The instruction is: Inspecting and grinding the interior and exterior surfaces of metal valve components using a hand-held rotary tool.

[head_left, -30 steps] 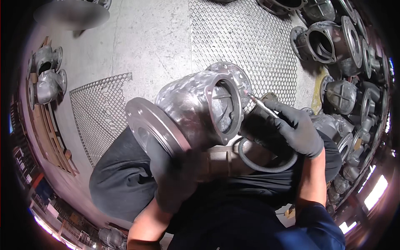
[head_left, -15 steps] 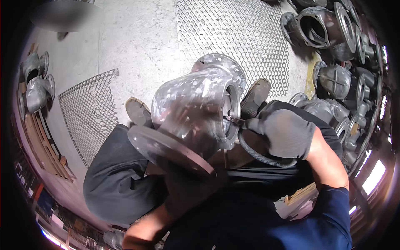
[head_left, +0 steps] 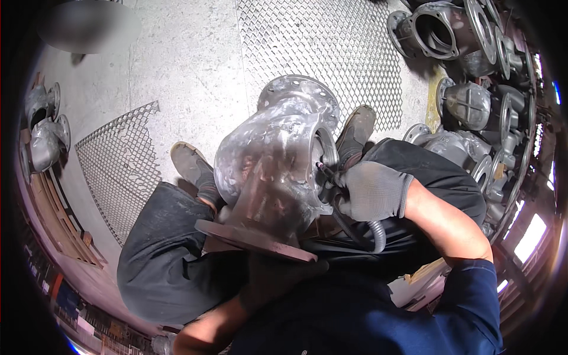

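A grey cast-metal valve body (head_left: 266, 148) with round flanged ends stands tilted between my legs. Its far flange rests toward the floor, and its near flange (head_left: 254, 239) faces my lap. In shadow, my gloved left hand (head_left: 281, 277) holds this near flange from beneath, its fingers partly hidden. My gloved right hand (head_left: 374, 190) is closed round a slim hand-held grinder with a thin tip (head_left: 321, 167), which reaches into the round side opening (head_left: 324, 157). From the grinder a ribbed grey hose (head_left: 378, 238) curves down over my lap.
More flanged castings (head_left: 467, 103) are piled along the right side. A few others (head_left: 46, 139) sit at the far left by wooden slats (head_left: 62, 219). Expanded metal mesh (head_left: 319, 47) covers part of the floor, with a smaller loose piece (head_left: 121, 165) at left.
The valve body has turned, its near flange swinging down and right with my left hand. My right hand has shifted left with the grinder, and the hose now hangs in a tighter curve.
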